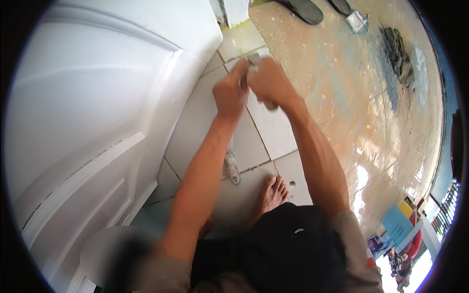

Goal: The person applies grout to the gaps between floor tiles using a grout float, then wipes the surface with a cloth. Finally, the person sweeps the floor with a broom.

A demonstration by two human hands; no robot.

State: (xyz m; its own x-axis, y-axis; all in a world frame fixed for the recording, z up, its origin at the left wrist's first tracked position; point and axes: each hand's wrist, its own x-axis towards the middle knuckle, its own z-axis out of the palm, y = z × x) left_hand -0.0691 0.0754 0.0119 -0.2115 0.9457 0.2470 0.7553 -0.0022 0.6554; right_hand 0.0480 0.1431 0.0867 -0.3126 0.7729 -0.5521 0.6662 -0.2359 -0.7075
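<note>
1. Fingers of the left hand (pixel 230 93) curled shut around a small grey metal piece (pixel 253 60); fingers of the right hand (pixel 269 82) also closed, pinching the same piece from the other side, knuckles of both hands touching.
2. Held above pale square floor tiles (pixel 273 129) with dark grout lines, just beside a glossy white panelled door (pixel 93 112).
3. Lying on the tiles under the left forearm: a slim grey metal tool (pixel 231 167). Near it, a bare foot (pixel 271 194).
4. Further right, a paint-splattered tan floor (pixel 361 117), wet and shiny, with a crumpled grey rag (pixel 398 54) and dark sandals (pixel 304 10), cut off at the top edge.
5. Held piece mostly hidden by fingers and blurred; exact shape unclear.
</note>
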